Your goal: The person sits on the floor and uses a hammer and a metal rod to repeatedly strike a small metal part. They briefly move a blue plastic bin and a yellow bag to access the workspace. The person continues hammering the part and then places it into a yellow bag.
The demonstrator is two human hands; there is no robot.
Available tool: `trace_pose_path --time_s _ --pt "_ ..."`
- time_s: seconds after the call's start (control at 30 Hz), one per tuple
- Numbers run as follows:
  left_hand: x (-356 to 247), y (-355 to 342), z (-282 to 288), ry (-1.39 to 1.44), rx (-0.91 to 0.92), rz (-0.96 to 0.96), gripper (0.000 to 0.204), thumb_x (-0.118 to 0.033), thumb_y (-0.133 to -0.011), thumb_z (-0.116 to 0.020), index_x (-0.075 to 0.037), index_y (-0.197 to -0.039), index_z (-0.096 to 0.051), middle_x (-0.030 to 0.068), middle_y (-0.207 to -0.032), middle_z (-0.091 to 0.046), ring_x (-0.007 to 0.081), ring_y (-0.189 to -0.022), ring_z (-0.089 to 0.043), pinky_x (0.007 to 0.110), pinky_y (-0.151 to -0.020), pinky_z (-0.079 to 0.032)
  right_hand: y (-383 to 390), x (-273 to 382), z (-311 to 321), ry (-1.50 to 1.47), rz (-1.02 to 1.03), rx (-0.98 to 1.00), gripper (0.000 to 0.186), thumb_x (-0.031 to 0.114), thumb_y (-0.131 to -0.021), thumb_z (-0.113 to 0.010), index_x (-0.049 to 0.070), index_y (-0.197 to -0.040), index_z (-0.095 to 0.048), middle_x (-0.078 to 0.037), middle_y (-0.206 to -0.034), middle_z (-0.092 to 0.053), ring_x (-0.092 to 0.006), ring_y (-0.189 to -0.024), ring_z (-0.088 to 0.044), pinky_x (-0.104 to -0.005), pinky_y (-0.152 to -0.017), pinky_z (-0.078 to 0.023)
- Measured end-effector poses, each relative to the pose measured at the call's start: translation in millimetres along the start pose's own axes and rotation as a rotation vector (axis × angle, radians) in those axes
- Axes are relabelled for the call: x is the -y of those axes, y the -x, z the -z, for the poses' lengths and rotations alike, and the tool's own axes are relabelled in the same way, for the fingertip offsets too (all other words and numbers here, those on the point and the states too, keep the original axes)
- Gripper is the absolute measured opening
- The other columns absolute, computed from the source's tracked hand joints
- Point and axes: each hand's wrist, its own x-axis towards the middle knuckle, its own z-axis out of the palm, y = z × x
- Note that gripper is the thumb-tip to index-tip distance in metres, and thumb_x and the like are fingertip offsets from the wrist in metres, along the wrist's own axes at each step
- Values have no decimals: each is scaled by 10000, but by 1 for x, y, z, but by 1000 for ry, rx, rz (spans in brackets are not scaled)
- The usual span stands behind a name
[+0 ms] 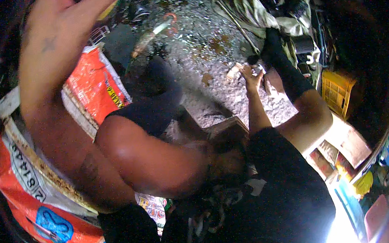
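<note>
My left hand (65, 13) is raised close to the camera at the upper left. Its thumb stretches out to the right, apart from the other fingers, which run out of the picture at the top; nothing shows in it. Farther off, right of the middle, my right hand (251, 77) reaches down to the rough ground with its fingers apart. A small pale block (234, 71) lies right by its fingertips; whether they touch I cannot tell. My dark-covered right foot (272, 45) is just beyond this hand. A long thin rod (241, 26) ends near it.
Orange and white sacks (95, 83) lie at the left. A red-ended tool (170, 22) rests on ground strewn with shiny bits (197, 27). Pale crumpled cloth (241, 14) lies at the far right, a yellow crate (337, 94) at the right, and open cardboard boxes (352, 145) nearer.
</note>
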Motion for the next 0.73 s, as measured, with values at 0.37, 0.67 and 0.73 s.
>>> trace_pose_path --time_s 0.37,0.67,0.73 --pt "12 -35 -25 -94 181 47 309 -131 -944 -585 -4 -1225 -613 84 -1200 -647 150 -1134 -573 287 -1029 -392 -14 -10 48 -119 -36 -855 831 392 -739 -801 205 -1412 -352 -220 -1369 -410 -377 -1157 -491 -536 -924 -462" --pt "-7 -52 -72 -143 292 -43 291 -123 -930 -598 15 -1186 -621 70 -1168 -652 145 -1115 -577 271 -1018 -391 -20 39 64 1332 -425 -95 1010 553 -591 -824 181 -1415 -371 -154 -1420 -439 -344 -1312 -417 -560 -1075 -309" --pt "-14 -47 -63 -204 282 -34 289 -124 -924 -604 16 -1176 -624 65 -1154 -655 145 -1104 -580 268 -1011 -394 -31 46 41 1228 -377 -9 1013 494 -553 -846 150 -1392 -396 -156 -1388 -483 -345 -1285 -453 -504 -1065 -360"
